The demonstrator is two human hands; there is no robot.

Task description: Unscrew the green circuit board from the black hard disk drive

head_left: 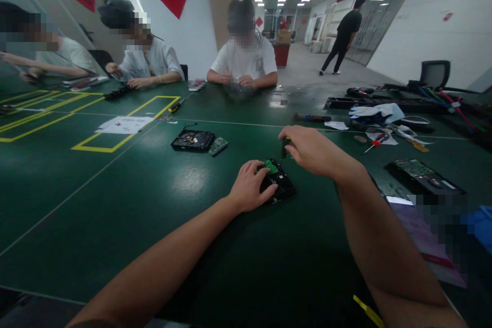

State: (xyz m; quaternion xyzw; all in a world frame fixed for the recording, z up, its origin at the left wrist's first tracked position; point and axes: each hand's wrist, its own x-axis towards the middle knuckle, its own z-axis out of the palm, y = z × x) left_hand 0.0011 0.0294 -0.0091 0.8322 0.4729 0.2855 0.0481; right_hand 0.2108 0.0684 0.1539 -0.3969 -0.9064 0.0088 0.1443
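Note:
A small black hard drive point(282, 187) with a green circuit board point(271, 166) on top lies on the green table point(154, 205) in front of me. My left hand point(249, 185) grips the drive's left side, fingers curled over its edge. My right hand point(311, 149) hovers just above and right of it, closed round a screwdriver point(284, 147) with a green and dark handle. The tool points down at the board.
Another opened black drive point(192, 140) and a loose green board point(218, 146) lie further left. Tools, white cloth point(374, 111) and cables crowd the right side. Three seated people work across the table. A paper sheet point(123, 124) lies in yellow-taped squares.

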